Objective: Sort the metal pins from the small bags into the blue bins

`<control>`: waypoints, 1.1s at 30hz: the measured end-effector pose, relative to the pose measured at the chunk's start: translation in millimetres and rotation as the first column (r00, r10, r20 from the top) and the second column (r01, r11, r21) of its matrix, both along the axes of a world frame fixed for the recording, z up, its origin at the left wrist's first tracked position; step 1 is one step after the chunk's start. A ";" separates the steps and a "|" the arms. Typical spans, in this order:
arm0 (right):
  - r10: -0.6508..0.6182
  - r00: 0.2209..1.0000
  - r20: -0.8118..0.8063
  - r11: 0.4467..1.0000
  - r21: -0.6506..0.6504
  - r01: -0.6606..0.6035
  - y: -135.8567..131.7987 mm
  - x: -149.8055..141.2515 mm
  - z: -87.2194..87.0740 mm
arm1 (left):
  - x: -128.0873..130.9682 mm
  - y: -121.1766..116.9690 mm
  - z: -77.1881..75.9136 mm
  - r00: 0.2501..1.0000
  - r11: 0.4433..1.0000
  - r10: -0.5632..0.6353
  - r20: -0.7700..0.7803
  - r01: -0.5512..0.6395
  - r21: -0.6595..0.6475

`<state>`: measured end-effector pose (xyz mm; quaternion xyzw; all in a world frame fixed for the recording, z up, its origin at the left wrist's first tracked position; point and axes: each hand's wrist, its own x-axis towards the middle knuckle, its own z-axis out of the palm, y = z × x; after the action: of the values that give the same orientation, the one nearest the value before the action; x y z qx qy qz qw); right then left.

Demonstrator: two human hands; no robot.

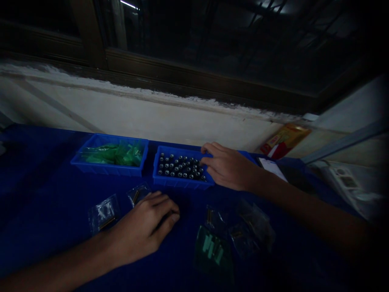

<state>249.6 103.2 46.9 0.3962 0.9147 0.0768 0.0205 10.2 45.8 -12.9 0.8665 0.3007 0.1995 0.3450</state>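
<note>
My right hand (226, 167) is over the right end of a blue bin (182, 183). Its fingers are bent and spread apart, near many small round metal pieces (179, 166) with dark centres. No piece shows between the visible fingers. My left hand (148, 225) rests on the blue table, palm down and curled, with the thumb tip close against the index finger. Whatever it may hold is hidden. Just behind its knuckles lies a small clear bag (138, 194) with brass-coloured pins in it. Another clear bag (104, 213) with a similar pin lies further left.
A second blue bin (106, 168) with green plastic bags (117, 153) stands at the left. Several clear bags (243, 239) and a green bag (212, 247) with pale strips lie at the front right. Behind the table are a wall (170, 115) and a dark window.
</note>
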 end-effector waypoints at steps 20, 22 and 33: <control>-0.237 0.885 -0.402 0.968 -0.026 0.248 -38.2 10.6 -18.5 | -7.9 3.8 3.9 0.965 0.961 0.192 0.180 -0.222 0.162; -0.263 0.897 -0.355 0.964 -0.075 0.253 -40.1 11.9 -22.7 | -10.4 12.2 7.8 0.919 0.903 0.341 0.199 -0.379 0.203; -0.251 0.881 -0.401 0.966 -0.041 0.256 -66.4 2.4 -17.3 | -36.1 -1.7 12.4 0.960 0.899 0.280 -0.023 -0.254 0.358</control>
<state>252.0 36.8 29.6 0.5198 0.8390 -0.0037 -0.1608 -26.0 44.0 -0.5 0.8714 0.3888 0.2631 0.1426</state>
